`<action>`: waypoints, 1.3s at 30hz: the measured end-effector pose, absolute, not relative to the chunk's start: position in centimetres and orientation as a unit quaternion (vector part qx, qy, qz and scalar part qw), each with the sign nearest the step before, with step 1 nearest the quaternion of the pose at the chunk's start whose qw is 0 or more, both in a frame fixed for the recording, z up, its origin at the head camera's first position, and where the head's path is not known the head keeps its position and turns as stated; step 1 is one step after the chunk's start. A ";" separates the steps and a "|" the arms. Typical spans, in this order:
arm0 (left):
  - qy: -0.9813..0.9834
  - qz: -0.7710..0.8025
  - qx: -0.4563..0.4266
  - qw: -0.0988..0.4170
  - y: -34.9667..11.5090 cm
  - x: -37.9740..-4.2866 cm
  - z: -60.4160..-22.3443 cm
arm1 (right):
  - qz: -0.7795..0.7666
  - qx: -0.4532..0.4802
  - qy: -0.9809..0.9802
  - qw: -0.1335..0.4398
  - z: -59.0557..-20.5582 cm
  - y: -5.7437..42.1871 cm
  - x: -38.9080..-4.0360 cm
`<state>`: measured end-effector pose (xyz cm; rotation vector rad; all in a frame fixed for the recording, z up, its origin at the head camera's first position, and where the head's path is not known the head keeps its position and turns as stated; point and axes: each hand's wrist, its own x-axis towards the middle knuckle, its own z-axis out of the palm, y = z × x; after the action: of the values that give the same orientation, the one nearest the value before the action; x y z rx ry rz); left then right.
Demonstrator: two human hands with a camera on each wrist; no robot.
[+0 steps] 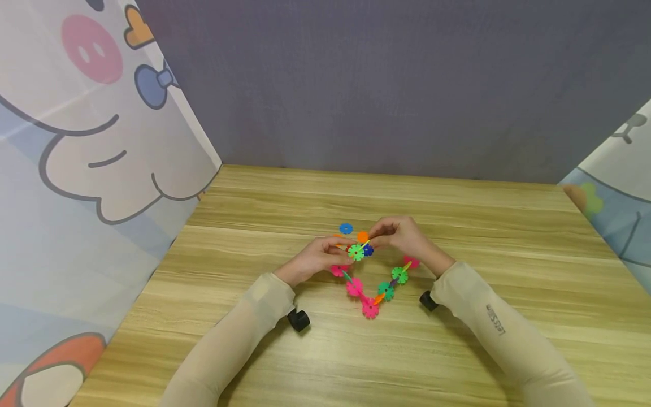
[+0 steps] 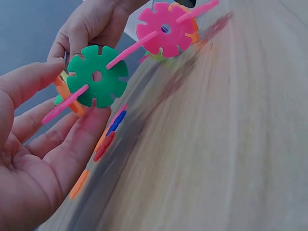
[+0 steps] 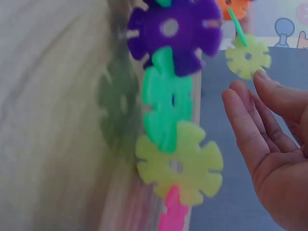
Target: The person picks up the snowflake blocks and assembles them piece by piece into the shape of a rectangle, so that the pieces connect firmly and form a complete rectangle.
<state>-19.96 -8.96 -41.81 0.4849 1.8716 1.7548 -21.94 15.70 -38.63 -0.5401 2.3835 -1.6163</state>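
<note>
A chain of colourful notched plastic snowflake discs hangs in a loop between the hands and toward the person. The left hand pinches one end, with thumb and fingers about an orange disc and a green disc. Linked on there is a light green disc, which carries a yellow disc. The right hand has its thumb and fingertips at the rim of that yellow disc. Its palm side shows in the right wrist view. A purple disc belongs to the chain's other stretch.
Loose discs lie on the wooden table behind the hands: a blue one, an orange one and a dark blue one. A grey panel stands at the back, with cartoon-printed cloth at the left.
</note>
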 end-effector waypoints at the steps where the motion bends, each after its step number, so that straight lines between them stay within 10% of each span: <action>1: 0.693 0.647 0.180 0.262 -9.0 -20.0 -41.8 | -0.544 -0.183 0.813 0.100 -38.7 15.8 -22.1; 39: 0.705 0.638 0.164 0.264 -10.3 -19.8 -41.8 | -0.373 -0.170 0.895 0.174 -39.6 17.5 -25.2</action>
<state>-19.79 -10.31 -41.83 0.4441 1.9042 1.7233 -25.23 17.54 -39.59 -0.4812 2.5380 -1.0576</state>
